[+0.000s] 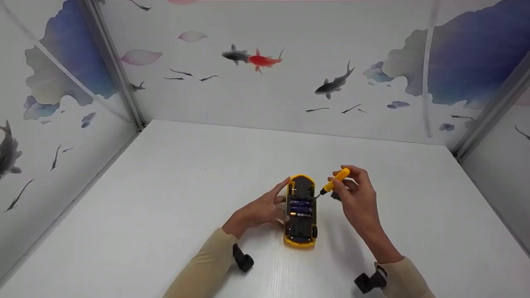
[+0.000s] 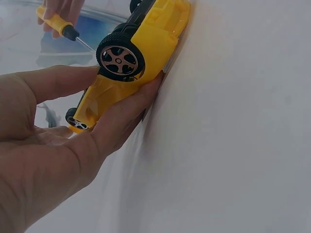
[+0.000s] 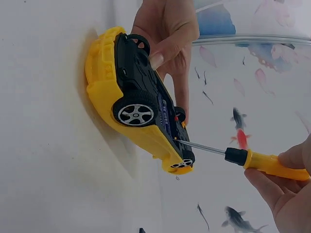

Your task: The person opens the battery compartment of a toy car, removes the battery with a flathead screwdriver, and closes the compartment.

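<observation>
A yellow toy car (image 1: 301, 229) lies upside down, black underside up, with several blue batteries (image 1: 301, 209) in its uncovered compartment. My left hand (image 1: 263, 211) grips the car along its left side, thumb by a wheel (image 2: 120, 57) and fingers along the yellow body in the left wrist view. My right hand (image 1: 360, 203) holds a yellow-handled screwdriver (image 1: 338, 179) between thumb and fingers. Its thin metal shaft (image 3: 201, 147) slants down to the edge of the battery compartment. A small dark piece (image 1: 336, 196) shows beneath the right hand in the head view.
A white table (image 1: 186, 186) spreads around the hands. White panels (image 1: 290, 95) printed with fish and petals stand behind it and at both sides, joined by metal posts (image 1: 114, 62). Black wrist cameras (image 1: 243, 258) sit at the sleeves.
</observation>
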`<state>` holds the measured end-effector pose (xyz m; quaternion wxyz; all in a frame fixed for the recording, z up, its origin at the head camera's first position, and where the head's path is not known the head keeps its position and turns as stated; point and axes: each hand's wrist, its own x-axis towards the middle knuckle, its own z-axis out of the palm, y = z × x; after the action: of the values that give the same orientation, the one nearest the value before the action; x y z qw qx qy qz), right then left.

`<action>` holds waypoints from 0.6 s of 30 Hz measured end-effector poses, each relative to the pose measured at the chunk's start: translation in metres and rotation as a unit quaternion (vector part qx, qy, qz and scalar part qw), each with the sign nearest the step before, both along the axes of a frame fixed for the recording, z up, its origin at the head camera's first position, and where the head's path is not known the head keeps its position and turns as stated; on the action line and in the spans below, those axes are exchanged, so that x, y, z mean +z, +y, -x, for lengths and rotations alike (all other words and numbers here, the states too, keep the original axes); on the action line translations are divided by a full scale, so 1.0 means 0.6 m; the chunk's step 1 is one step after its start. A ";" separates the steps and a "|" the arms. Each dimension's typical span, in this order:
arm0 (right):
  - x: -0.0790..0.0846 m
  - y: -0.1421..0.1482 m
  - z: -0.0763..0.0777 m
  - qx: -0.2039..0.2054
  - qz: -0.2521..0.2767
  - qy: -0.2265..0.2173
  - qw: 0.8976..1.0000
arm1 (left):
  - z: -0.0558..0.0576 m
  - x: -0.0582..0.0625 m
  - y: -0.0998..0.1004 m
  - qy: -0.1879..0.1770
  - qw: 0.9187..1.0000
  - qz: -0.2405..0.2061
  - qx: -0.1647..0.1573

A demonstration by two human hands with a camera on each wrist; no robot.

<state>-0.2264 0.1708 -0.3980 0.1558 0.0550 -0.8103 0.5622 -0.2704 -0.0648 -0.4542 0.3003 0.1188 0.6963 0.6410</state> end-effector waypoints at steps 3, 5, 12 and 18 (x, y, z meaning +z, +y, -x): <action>0.002 -0.001 -0.001 -0.002 -0.004 0.006 1.000 | -0.001 0.002 -0.001 0.000 1.000 -0.001 0.000; 0.004 -0.001 -0.003 -0.007 -0.004 0.009 1.000 | -0.001 0.002 -0.001 -0.001 1.000 -0.002 0.000; 0.004 -0.002 -0.006 -0.013 -0.002 0.012 1.000 | 0.000 0.002 -0.002 -0.005 1.000 -0.003 0.002; -0.011 -0.004 -0.007 -0.013 0.009 0.028 0.999 | -0.001 0.005 -0.002 0.002 1.000 0.002 -0.007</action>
<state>-0.2221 0.1685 -0.4047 0.1864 0.0590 -0.8009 0.5660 -0.2701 -0.0660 -0.4514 0.3038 0.1244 0.6974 0.6371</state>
